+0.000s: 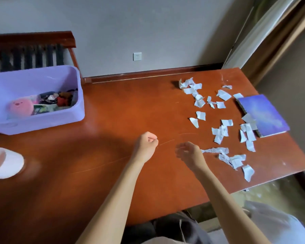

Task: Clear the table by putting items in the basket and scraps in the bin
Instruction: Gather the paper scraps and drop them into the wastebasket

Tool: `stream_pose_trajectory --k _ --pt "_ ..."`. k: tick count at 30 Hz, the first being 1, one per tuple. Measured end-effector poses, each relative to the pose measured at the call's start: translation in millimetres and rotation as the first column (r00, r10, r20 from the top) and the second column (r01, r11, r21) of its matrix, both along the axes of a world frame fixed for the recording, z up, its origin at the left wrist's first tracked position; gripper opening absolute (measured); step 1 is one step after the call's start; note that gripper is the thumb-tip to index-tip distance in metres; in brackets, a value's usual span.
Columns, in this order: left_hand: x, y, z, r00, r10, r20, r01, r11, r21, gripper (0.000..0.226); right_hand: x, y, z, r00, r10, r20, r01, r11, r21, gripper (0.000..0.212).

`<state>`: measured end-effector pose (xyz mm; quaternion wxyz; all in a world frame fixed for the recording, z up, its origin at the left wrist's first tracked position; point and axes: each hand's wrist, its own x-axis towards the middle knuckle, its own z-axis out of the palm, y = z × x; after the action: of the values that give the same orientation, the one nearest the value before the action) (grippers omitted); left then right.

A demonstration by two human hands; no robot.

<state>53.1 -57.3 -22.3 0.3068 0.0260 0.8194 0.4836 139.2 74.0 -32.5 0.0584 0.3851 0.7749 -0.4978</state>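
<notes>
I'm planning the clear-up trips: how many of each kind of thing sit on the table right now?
Paper scraps: about 28 (overlaps prevent an exact count)
Book: 1
Basket: 1
White rounded object: 1
Total: about 31

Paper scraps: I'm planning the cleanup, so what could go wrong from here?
The scrap nearest the table edge could get knocked to the floor by a sweep. Scraps overlapping the purple notebook would likely ride along into the basket if it's lifted first.
</notes>
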Motion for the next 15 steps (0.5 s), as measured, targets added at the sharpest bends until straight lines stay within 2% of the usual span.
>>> stream_pose_trajectory --k 3,6,10,13,15 --pt "8.6 23.8 -10.3 0.995 -0.082 0.048 0.083 0.996 -0.018 0.021 15.7 25.9 -10.7 0.988 0.038 0.148 -0.069 0.974 0.215 0.027" --pt "16.1 49.4 -20.6 0.989 -0.125 0.074 0.129 0.99 -0.051 0.02 27.7 57.6 -20.7 0.974 0.026 0.225 -0.111 0.92 0.375 0.037" --pt "22.3 85.6 -34.7 0.993 -0.103 0.061 0.11 0.986 -0.122 0.014 33.3 100.1 -40.6 0.944 0.068 0.322 -0.211 0.877 0.433 0.043" --pt "32.3 117.8 -41.5 0.998 -0.043 0.044 0.05 0.987 -0.155 0.018 36.1 130.5 -54.9 0.911 0.186 0.369 -0.346 0.83 0.437 0.048" --pt "40.3 137.6 -45.0 0.999 0.014 0.039 -0.007 0.985 -0.174 0.019 36.1 149.1 -62.5 0.894 0.261 0.365 -0.41 0.806 0.427 0.045"
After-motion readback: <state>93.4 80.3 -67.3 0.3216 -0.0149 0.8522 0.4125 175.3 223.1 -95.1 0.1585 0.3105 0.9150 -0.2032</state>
